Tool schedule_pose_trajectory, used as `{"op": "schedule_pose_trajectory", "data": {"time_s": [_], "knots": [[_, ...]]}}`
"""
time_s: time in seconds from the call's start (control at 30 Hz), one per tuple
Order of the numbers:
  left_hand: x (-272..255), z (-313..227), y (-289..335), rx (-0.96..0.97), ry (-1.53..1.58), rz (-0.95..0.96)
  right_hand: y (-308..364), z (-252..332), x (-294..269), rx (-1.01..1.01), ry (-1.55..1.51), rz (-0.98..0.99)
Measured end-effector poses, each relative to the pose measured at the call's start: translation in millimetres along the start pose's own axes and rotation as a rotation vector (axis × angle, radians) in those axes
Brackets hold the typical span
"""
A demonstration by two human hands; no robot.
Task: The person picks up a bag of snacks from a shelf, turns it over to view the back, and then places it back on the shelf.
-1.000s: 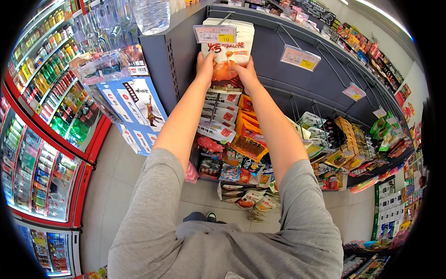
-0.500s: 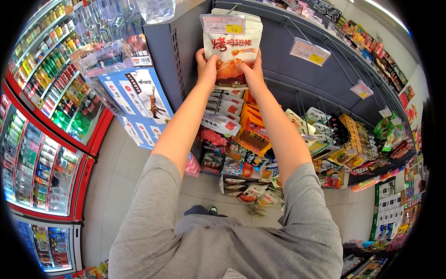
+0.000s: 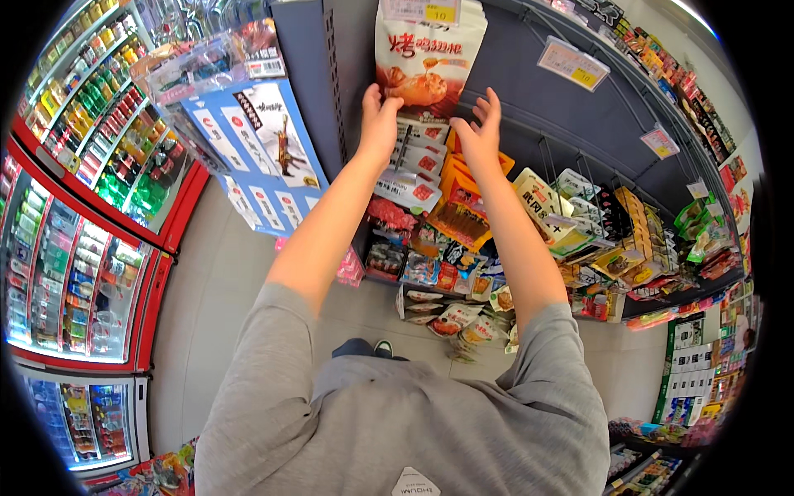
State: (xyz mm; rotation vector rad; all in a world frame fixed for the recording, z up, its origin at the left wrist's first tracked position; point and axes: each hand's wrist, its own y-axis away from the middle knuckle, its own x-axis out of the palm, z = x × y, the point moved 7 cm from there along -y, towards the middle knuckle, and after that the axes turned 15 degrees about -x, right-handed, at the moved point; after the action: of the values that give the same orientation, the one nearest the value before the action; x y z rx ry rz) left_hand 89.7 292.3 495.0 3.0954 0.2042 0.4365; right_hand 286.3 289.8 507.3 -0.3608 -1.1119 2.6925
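Observation:
A white pouch of roasted chicken snack, its lower part brown-red with a picture of chicken, hangs at the top of the shelf rack, behind a price tag. At its lower left corner is my left hand, thumb and fingers parted; whether the fingertips still touch the pouch I cannot tell. My right hand stands apart from the pouch, below its right side, fingers spread and nothing in them. Beneath my hands hang white pouches and orange snack bags.
On the left, a blue boxed toy display juts out beside the dark rack panel. Lit drink coolers with red frames stand farther left. More snack bags hang on hooks at right, with metal rods and price tags sticking out.
My right hand has let go of the pouch and moved away to the right. My left hand has loosened to its lower left corner. The view has shifted slightly.

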Motion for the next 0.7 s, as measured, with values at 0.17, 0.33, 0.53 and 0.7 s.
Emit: {"op": "schedule_pose_trajectory", "data": {"time_s": [0.17,0.33,0.53,0.7], "knots": [[-38.9,45.3,74.6,-0.084,0.096,0.21,92.8,16.5,-21.9,0.077,-0.377,0.133],[-115.5,150.2,128.2,-0.335,-0.147,0.201,213.3,-10.8,-43.0,0.496,-0.27,0.283],[-197.1,266.5,208.1,-0.669,-0.175,0.005,351.0,-51.3,-52.0,0.724,-0.209,0.338],[-213.6,322.3,260.4,-0.862,-0.18,-0.029,441.0,-63.9,-44.3,0.942,-0.212,0.397]]}}
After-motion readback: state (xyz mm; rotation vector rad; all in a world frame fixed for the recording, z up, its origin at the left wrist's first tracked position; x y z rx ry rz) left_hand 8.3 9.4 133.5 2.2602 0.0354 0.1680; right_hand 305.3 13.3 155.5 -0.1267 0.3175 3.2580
